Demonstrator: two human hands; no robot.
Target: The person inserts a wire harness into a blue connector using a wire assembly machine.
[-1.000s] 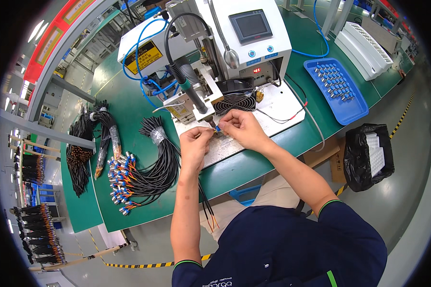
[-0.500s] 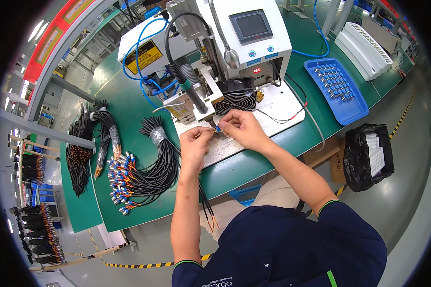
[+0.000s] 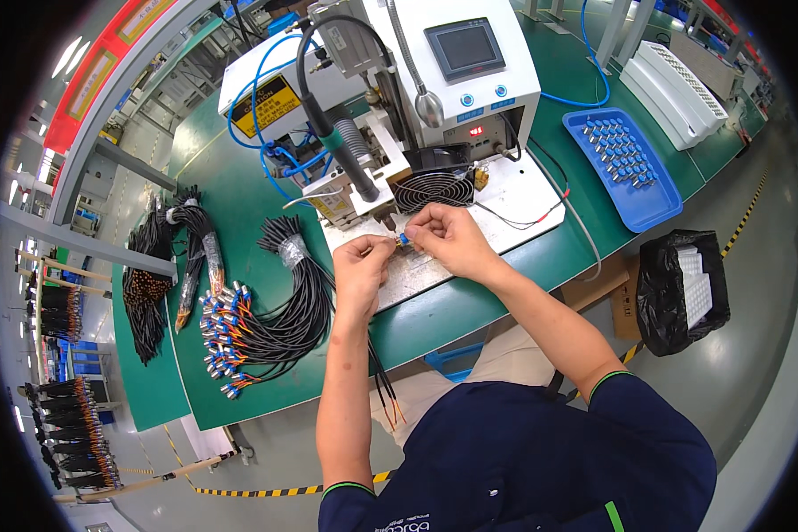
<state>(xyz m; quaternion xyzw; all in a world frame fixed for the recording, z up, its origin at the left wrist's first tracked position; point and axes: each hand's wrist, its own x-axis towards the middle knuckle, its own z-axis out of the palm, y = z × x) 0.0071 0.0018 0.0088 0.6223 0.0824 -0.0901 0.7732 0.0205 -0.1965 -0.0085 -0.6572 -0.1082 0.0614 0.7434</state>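
Left-centre: black cable bundle (image 3: 293, 335) lay on the green counter (image 3: 239, 213). Mid-frame: left hand (image 3: 363, 262) pinched closed, load too small to make out. Small blue connector (image 3: 404, 238) sat just right of its fingertips, in right hand's (image 3: 457, 241) pinch grip; right hand nearer. Long axis unclear. Far right: blue tray (image 3: 649, 213).

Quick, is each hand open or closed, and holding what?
Left hand: closed; anything pinched inside is hidden.
Right hand: closed, holding a small, blue, roundish part.
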